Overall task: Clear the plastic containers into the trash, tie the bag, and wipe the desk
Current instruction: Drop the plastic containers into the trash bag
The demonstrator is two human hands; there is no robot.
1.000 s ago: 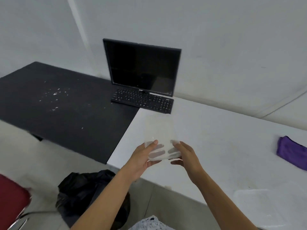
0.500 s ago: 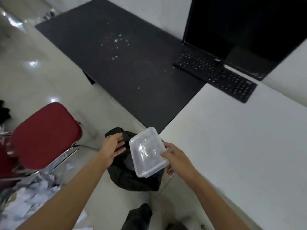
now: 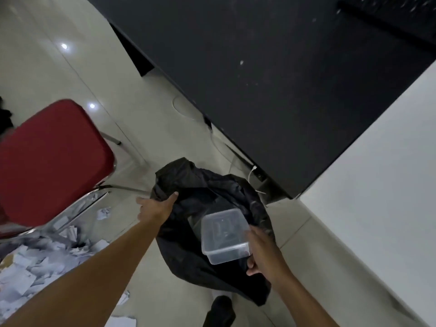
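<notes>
Head view, the only one: the plastic container [image 3: 224, 234] is held by the right hand [image 3: 264, 253] directly above the mouth of the black trash bag [image 3: 200, 192], which sits on the floor below the corner where the black desk [image 3: 259, 79] meets the white desk [image 3: 377, 185]. The container is gripped at its near short end, thumb underneath and fingers apparently over the rim; it is clear, lidded and tilted, and looks empty, though a little residue cannot be ruled out. The bag's left rim is gripped by the left hand [image 3: 155, 207] and pulled outward so the mouth is held open. Handling, as judged: the container is taken to be light and thin-walled, semi-rigid, flexing if squeezed and fairly slick, so a pinch at the stiffer rim or corner is preferred over pressure on the flat sides, and the lid could pop if the body is crushed. No fragility is expected, so a short drop into the bag should be tolerated. The bag is thin, soft film with no shape of its own, so it collapses unless the rim is held, and it is best taken at a bunched edge, which also suits tying later. White specks are seen on the black desk, so wiping is judged not yet done. A red chair [image 3: 52, 159] and scattered paper scraps [image 3: 30, 267] are noted to the left on the floor.
</notes>
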